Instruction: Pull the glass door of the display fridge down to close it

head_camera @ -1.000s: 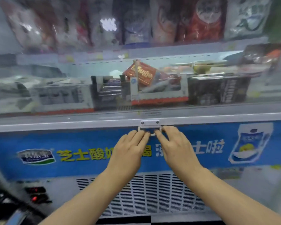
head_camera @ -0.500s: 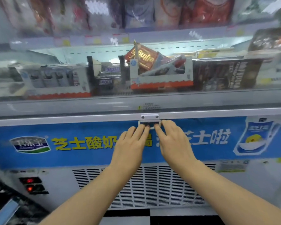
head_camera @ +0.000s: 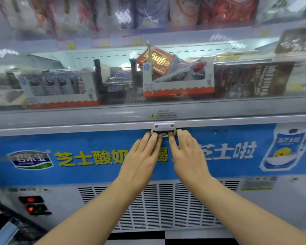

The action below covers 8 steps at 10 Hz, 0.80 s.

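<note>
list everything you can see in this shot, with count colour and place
glass door: one, clear with grey frame, across the fridge front
handle: one, white, middle of the door's lower rail
white and orange display boxes: two, behind the glass, left and centre
Snickers bars: several, brown, between those boxes
dark carton: one, brown-black, right behind the glass
hanging packets: many, mixed colours, blurred, top row
blue banner: one, yellow lettering, below the door
vent grille: one, white, under the banner
red lights: two, lower left panel
checkered floor: black and white, bottom
left hand: one, fingertips at the handle
right hand: one, fingertips at the handle
</note>
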Each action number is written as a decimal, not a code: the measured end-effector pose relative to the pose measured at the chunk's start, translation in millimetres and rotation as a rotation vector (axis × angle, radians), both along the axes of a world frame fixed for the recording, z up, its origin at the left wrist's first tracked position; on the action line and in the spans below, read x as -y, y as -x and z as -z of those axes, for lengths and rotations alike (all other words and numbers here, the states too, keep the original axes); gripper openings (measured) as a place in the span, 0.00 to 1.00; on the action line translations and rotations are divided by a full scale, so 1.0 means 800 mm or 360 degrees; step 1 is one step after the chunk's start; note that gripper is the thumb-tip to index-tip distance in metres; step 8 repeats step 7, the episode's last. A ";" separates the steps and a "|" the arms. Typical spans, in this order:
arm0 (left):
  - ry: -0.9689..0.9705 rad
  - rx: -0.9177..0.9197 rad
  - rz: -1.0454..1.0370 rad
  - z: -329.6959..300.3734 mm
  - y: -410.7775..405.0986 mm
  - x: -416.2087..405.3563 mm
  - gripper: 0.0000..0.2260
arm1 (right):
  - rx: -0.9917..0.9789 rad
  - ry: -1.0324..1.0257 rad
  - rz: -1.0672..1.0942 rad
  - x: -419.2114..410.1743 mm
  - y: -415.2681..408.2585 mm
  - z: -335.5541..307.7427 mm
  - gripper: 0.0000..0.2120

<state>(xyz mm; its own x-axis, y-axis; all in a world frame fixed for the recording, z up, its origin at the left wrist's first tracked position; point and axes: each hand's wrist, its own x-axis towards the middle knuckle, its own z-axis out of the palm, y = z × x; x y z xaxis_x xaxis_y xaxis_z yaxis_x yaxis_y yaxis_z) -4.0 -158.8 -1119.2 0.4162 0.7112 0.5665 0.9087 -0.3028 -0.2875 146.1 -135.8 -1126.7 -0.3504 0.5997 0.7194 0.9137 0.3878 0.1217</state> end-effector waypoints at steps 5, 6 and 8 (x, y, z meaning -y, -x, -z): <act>0.0112 -0.0056 -0.0145 -0.019 -0.004 0.014 0.37 | 0.0107 0.0154 0.0120 0.013 -0.006 -0.008 0.42; 0.0079 0.0050 -0.0067 -0.019 -0.009 0.019 0.36 | 0.0084 0.0200 0.0098 0.021 -0.011 -0.012 0.42; 0.0117 0.0123 -0.0039 -0.021 -0.014 0.032 0.34 | 0.0073 0.0245 0.0009 0.035 -0.019 -0.015 0.36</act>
